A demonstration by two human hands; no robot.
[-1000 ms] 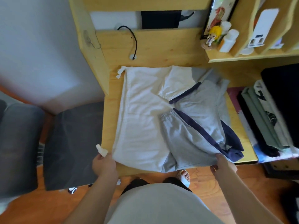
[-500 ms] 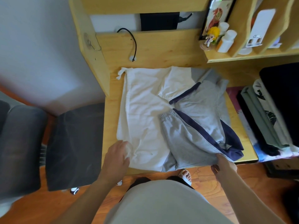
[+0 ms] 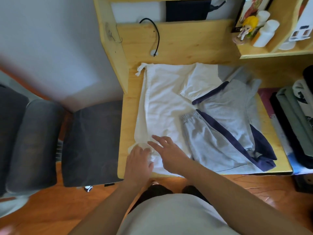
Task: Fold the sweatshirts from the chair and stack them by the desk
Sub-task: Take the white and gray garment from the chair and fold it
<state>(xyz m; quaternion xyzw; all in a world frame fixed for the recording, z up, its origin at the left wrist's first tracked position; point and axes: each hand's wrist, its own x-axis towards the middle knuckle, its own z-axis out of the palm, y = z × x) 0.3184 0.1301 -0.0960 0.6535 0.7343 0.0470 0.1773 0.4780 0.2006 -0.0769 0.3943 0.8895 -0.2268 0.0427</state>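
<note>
Bringing our right hand (image 3: 171, 154) off the hem's 5 o'clock corner, fingers released, we join our left hand (image 3: 139, 159) grasping the sweatshirt (image 3: 162, 106) at 7 o'clock on the table (image 3: 128, 116); the bottom fold looks next.

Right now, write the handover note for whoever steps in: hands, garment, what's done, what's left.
Left hand: bunching the near left corner of the sweatshirt.
Right hand: open, fingers spread over the white cloth beside the left hand.
Sweatshirt: white and grey with navy stripes, spread flat on the desk, both sleeves folded across the front.
Folded clothes are stacked at the desk's right end.
Done: sleeves in.
Left: fold the body up, add it to the stack. The chair shows nothing more.
</note>
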